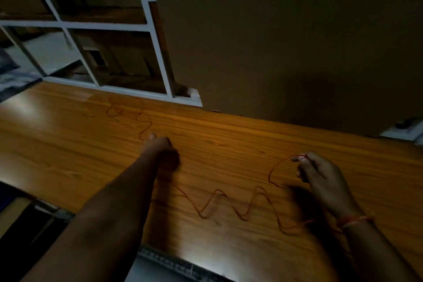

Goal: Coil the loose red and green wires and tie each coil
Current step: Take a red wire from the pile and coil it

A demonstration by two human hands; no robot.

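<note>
Red wire [238, 207]: zigzags loose across wooden surface [229, 144], near-right to far-left. Right hand [320, 175]: fingers pinch one end. Left hand [163, 146]: blurred, fingers' state cannot be told.

Dim, warm-toned scene. Soft glare patches lie on the wooden tabletop [229, 135] at far left and near edge. The left hand [160, 147] is motion-blurred; dark shadows fall beside both hands. Wide-angle distortion bends the white shelf frame [151, 27].
</note>
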